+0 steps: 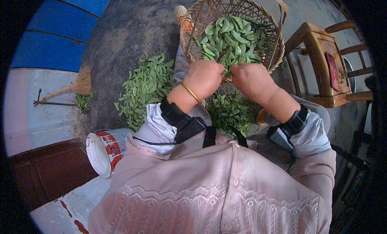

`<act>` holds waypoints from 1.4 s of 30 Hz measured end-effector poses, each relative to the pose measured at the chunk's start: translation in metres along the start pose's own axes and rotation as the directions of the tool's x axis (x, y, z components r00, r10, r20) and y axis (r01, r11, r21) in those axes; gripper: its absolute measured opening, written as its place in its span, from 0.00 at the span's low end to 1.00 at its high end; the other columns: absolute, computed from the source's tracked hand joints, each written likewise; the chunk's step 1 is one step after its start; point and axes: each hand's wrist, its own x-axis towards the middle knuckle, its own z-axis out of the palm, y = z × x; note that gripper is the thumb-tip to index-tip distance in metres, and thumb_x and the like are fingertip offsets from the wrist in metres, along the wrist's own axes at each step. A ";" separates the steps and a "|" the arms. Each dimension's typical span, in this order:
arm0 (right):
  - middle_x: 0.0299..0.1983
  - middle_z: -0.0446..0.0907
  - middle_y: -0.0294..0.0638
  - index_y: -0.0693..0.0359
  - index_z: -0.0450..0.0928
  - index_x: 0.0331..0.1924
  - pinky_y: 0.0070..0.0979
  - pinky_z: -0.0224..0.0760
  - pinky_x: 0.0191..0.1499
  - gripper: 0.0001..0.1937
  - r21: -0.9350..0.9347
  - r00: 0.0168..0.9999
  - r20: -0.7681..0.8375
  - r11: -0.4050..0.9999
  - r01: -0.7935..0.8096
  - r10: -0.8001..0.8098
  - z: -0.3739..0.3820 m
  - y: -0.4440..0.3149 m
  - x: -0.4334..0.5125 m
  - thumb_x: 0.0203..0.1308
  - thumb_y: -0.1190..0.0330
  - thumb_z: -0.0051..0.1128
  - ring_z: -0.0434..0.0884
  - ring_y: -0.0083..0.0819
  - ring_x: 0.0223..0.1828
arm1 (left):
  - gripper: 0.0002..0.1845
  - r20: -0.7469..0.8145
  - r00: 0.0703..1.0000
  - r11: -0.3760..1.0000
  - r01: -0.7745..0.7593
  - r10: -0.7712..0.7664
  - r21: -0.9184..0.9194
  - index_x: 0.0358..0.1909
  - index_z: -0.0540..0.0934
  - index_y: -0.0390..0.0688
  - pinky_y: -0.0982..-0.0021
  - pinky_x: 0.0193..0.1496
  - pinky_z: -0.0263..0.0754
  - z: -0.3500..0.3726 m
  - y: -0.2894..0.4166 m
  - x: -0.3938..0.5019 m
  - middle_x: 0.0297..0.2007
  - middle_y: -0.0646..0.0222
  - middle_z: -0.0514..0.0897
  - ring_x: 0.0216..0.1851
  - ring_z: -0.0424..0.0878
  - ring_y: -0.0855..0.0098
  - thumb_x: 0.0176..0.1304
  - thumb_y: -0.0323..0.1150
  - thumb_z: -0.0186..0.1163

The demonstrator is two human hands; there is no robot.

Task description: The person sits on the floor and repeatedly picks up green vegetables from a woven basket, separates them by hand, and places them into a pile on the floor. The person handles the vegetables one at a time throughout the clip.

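Note:
My left hand [202, 78], with a gold-coloured bangle at the wrist, and my right hand [251, 79] meet at the near rim of a woven bamboo basket [279, 49]. Between their fingertips they pinch a small green bean pod [226, 73], mostly hidden by the fingers. Flat green bean pods [232, 37] lie heaped inside the basket. Another heap of pods [148, 85] is spread on the floor to the left. Below my hands, between the legs, lies a darker pile of green trimmings and leaves [232, 111].
A wooden chair [322, 42] stands at the right with a red phone [332, 71] on its seat. A white and red plastic bucket [104, 152] is at the lower left. A straw hand broom [78, 84] lies by the left wall, near some greens [83, 101].

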 end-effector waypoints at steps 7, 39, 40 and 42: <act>0.24 0.77 0.46 0.61 0.75 0.27 0.35 0.73 0.29 0.07 -0.044 0.997 -0.032 0.997 0.062 -0.063 0.001 -0.002 0.001 0.51 0.67 0.49 0.80 0.42 0.27 | 0.08 0.020 1.000 0.999 0.009 -0.008 -0.040 0.23 0.79 0.42 0.56 0.35 0.73 -0.004 -0.004 -0.001 0.24 0.56 0.79 0.31 0.79 0.53 0.49 0.36 0.57; 0.25 0.77 0.52 0.64 0.74 0.32 0.42 0.69 0.32 0.12 0.545 0.972 -0.146 0.835 -0.079 0.187 -0.020 0.011 0.018 0.57 0.62 0.51 0.77 0.52 0.30 | 0.13 0.240 0.963 0.053 0.248 -0.123 -0.967 0.44 0.77 0.36 0.79 0.47 0.67 -0.003 -0.020 0.001 0.38 0.72 0.80 0.40 0.75 0.81 0.63 0.33 0.52; 0.24 0.77 0.51 0.63 0.74 0.30 0.42 0.69 0.31 0.11 0.469 0.972 -0.180 0.882 -0.053 0.154 -0.021 0.011 0.018 0.57 0.62 0.51 0.77 0.52 0.29 | 0.13 0.232 0.963 0.047 0.240 -0.139 -0.970 0.43 0.77 0.35 0.79 0.45 0.67 -0.002 -0.020 0.001 0.37 0.73 0.80 0.38 0.75 0.81 0.63 0.33 0.52; 0.23 0.76 0.51 0.62 0.74 0.28 0.41 0.69 0.30 0.09 0.365 0.972 -0.226 0.930 0.031 0.056 -0.021 0.010 0.016 0.55 0.64 0.52 0.76 0.52 0.28 | 0.12 0.184 0.972 0.016 0.189 -0.149 -0.982 0.41 0.77 0.35 0.80 0.42 0.68 0.001 -0.020 0.001 0.35 0.74 0.80 0.35 0.75 0.83 0.62 0.32 0.52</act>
